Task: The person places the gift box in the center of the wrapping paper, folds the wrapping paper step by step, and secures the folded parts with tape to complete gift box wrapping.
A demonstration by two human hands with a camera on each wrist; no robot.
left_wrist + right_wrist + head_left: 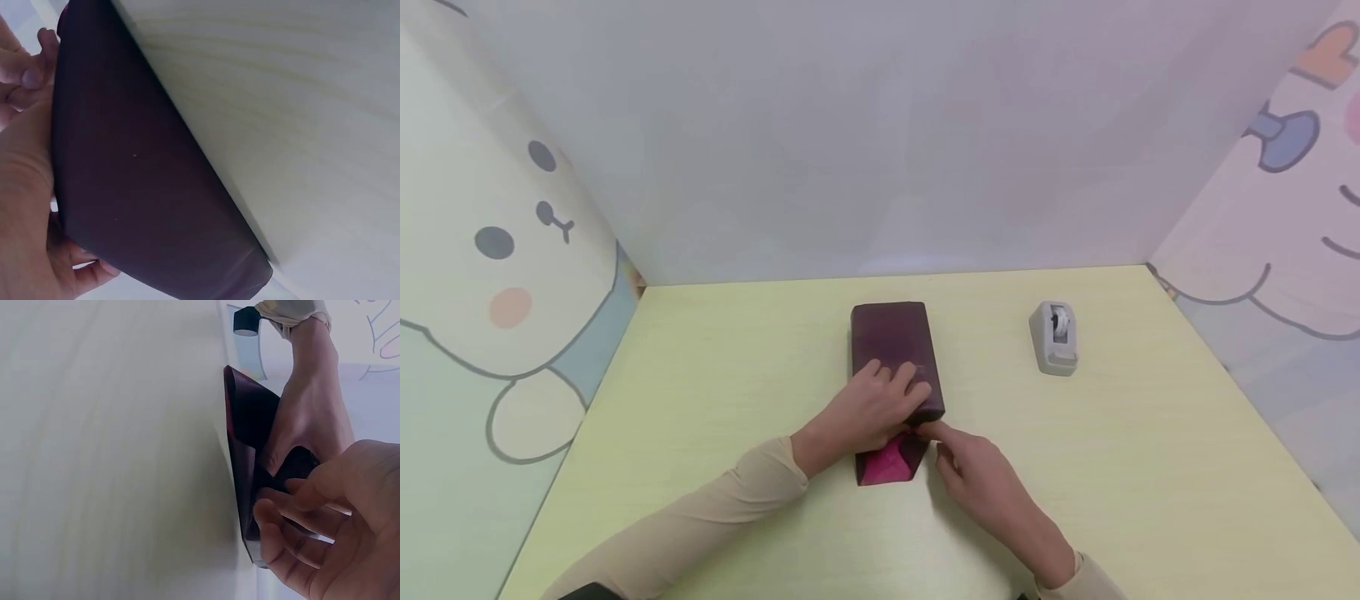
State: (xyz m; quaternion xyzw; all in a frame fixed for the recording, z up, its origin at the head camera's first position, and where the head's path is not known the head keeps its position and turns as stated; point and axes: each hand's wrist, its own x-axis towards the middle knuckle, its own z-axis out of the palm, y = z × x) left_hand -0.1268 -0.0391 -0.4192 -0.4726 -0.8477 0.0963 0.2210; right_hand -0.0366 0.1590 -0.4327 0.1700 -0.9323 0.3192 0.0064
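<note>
A box (891, 337) in dark maroon wrapping paper lies on the table, its near end unclosed. A paper flap (886, 468) with a bright pink inner side sticks out there, its edges folded to a taper. My left hand (880, 408) grips the near end of the box, fingers bent over the top and thumb down against the end. At the near right corner, my right hand (981, 483) presses the folded paper with an extended finger. The right wrist view shows the fingers of both hands close together inside the dark fold (250, 419); the exact contact is partly hidden.
A grey tape dispenser (1056, 340) with a roll of tape stands to the right of the box. The pale yellow table (737, 358) meets a white panel (887, 167) at the back and cartoon-printed panels on both sides.
</note>
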